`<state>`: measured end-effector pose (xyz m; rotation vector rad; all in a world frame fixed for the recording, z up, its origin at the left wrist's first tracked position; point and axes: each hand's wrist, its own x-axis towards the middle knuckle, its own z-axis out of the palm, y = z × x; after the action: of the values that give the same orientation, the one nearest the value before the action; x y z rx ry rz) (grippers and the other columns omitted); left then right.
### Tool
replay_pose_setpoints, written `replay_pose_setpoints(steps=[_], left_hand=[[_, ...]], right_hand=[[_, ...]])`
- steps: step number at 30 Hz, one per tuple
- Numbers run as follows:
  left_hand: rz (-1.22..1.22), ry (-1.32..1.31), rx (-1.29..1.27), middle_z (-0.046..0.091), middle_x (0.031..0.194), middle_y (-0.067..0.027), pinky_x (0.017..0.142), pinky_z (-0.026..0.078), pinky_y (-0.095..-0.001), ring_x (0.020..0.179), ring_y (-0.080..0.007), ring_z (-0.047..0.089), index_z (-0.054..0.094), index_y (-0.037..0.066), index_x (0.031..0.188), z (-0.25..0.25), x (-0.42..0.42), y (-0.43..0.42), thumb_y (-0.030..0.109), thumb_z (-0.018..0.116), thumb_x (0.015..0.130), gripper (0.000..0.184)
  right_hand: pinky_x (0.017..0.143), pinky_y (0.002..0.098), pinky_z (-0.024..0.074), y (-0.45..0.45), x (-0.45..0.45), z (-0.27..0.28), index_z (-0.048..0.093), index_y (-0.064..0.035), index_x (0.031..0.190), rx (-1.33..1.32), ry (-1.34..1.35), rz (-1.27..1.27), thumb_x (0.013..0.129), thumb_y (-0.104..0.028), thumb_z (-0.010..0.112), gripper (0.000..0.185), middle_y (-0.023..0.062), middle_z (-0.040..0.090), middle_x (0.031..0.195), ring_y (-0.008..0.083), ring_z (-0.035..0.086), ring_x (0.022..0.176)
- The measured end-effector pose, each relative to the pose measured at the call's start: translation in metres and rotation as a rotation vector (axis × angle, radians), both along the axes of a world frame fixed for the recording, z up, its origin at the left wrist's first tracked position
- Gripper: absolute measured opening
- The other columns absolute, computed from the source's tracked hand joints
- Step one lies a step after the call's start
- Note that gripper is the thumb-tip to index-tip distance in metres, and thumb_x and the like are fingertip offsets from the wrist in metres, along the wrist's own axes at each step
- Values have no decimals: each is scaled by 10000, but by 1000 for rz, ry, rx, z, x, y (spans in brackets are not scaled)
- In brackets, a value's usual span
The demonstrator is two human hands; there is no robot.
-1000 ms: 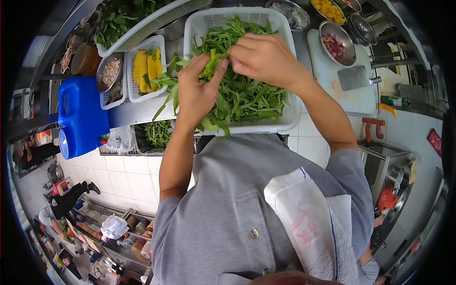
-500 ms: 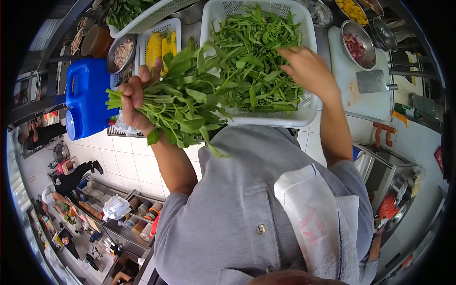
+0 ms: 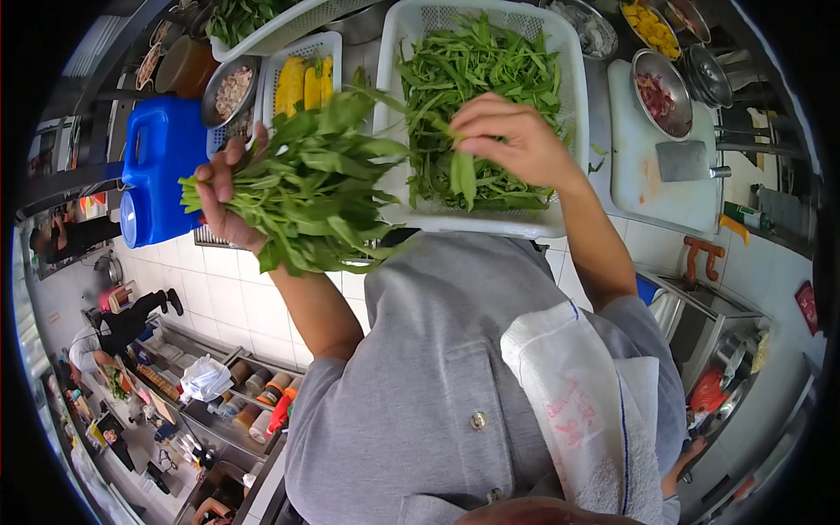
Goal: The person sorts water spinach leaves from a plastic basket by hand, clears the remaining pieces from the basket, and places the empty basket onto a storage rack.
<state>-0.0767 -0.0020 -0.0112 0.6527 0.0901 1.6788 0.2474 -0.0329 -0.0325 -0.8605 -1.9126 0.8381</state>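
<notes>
My left hand [image 3: 229,188] is wrapped round the cut stems of a bunch of leafy greens [image 3: 315,179], which look like water spinach. Its leaves fan out to the right, slightly blurred, past the near left edge of a white plastic basket [image 3: 573,131]. Loose green leaves and stems [image 3: 481,66] fill much of that basket. Above them, my right hand [image 3: 512,140] has thumb and fingers pinched on a green sprig [image 3: 464,175], one leaf hanging down from the fingertips. The sprig's upper end reaches left toward the bunch.
Left stands a blue jerrycan [image 3: 166,175], with a bowl of chopped pieces [image 3: 229,92] and a small basket of yellow food [image 3: 302,83] beyond. At right, a cleaver [image 3: 684,161] and a bowl of red meat [image 3: 656,96] rest on a white cutting board [image 3: 626,166]. Another person [image 3: 114,328] stands behind.
My right hand has moved left from the basket's right side and now pinches a sprig near the bunch. My left hand and the bunch have shifted slightly left.
</notes>
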Motion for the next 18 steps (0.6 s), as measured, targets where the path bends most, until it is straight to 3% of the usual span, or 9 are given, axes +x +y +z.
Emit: replay_pose_setpoints(steps=[3, 4, 5, 7, 9, 11, 15, 16, 18], left_hand=[[71, 124, -17, 508, 718, 53, 1090, 293, -528, 887, -177, 523, 637, 117, 986, 0, -10, 3, 254, 493, 958, 201], [81, 240, -87, 519, 736, 30, 1082, 314, -514, 873, -159, 550, 635, 92, 980, -3, -13, 3, 232, 531, 932, 180], [214, 499, -192, 577, 773, -20, 1001, 405, -457, 818, -158, 582, 643, 53, 955, 6, 2, 1, 209, 613, 878, 177], [296, 853, -353, 626, 814, -65, 850, 482, -368, 739, -157, 601, 656, 10, 953, 22, 48, -15, 150, 695, 810, 204], [139, 980, -385, 649, 813, -52, 712, 469, -251, 709, -121, 588, 676, -17, 951, 36, 91, -25, 92, 738, 776, 215], [39, 1084, -299, 645, 798, -19, 664, 443, -210, 711, -79, 563, 687, -22, 962, 27, 111, -25, 65, 741, 778, 211], [-16, 1048, -306, 633, 768, 3, 642, 426, -208, 700, -62, 544, 675, -29, 902, 20, 121, -25, 74, 716, 810, 144], [-27, 1079, -320, 623, 772, -6, 641, 422, -217, 704, -68, 535, 660, -34, 853, 24, 118, -27, 65, 705, 813, 115], [-62, 1145, -254, 615, 776, -15, 647, 420, -226, 709, -74, 530, 653, -41, 849, 22, 112, -27, 60, 701, 812, 118]], right_hand=[[782, 302, 474, -9, 21, 16, 684, 21, 895, -241, 3, -167, 814, -57, 680, 113, 103, 657, 908, 223, 609, 854], [730, 288, 465, -12, 18, 19, 672, 29, 857, -230, 38, -252, 808, -51, 687, 96, 98, 649, 857, 203, 594, 779], [730, 288, 465, -13, 15, 20, 672, 29, 857, -224, 31, -258, 808, -51, 687, 96, 98, 649, 857, 203, 594, 779], [642, 324, 464, -13, 3, 22, 674, 3, 833, 35, -92, -338, 789, -150, 715, 164, 83, 640, 800, 233, 568, 705], [619, 338, 461, -15, -17, 26, 664, -13, 793, 116, -114, -364, 779, -147, 714, 144, 81, 615, 757, 245, 550, 688], [625, 346, 472, -18, -32, 26, 657, -38, 782, 229, -201, -391, 777, -157, 710, 130, 71, 594, 730, 246, 557, 710], [644, 355, 491, -23, -36, 30, 647, -61, 822, 225, -302, -356, 761, -193, 720, 163, 63, 593, 785, 255, 572, 759], [661, 362, 501, -21, -34, 33, 647, -60, 865, 272, -171, -485, 763, -212, 717, 196, 75, 601, 841, 262, 579, 786], [685, 364, 504, -17, -37, 43, 649, -42, 883, 295, -157, -496, 754, -167, 724, 194, 93, 613, 883, 284, 589, 804]])
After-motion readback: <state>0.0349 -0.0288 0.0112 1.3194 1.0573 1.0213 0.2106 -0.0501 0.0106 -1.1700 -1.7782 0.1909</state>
